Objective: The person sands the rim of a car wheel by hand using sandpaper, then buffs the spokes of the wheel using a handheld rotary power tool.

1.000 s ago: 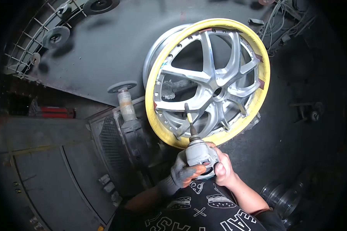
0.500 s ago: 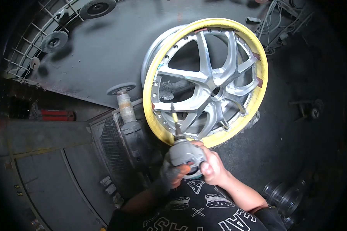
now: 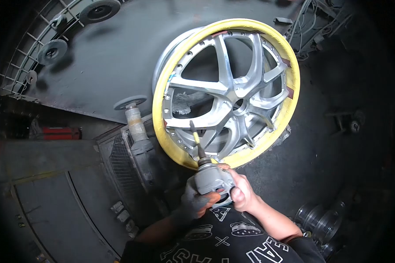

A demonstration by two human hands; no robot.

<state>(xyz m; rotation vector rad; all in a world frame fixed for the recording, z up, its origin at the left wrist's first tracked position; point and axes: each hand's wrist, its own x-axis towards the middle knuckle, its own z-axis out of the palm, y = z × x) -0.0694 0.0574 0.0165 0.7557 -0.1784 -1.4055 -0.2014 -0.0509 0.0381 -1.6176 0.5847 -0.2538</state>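
Observation:
Both my hands wrap around a grey handheld power grinder (image 3: 210,177) in front of my chest. My left hand (image 3: 196,202), in a dark glove with orange fingertips, closes on its left side. Around the right side curls my bare right hand (image 3: 243,193). A slim bit with a yellow band (image 3: 196,139) projects forward from the chuck. Its dark tip overlaps a lower-left spoke of a silver alloy wheel (image 3: 208,120); whether it touches the metal I cannot tell. Yellow tape (image 3: 163,140) covers the wheel's outer lip, and the wheel leans back, tilted.
Left of the wheel stands a machine spindle with a round disc (image 3: 130,102). Abrasive wheels (image 3: 99,12) hang on a wire rack (image 3: 19,65) at the upper left. Cables (image 3: 305,26) bunch at the upper right. More rims (image 3: 322,223) lie at the lower right.
The wheel and surroundings have shifted slightly left in view. Relative to the spoke, the bit tip sits a little lower and further right. Both hands keep their grip.

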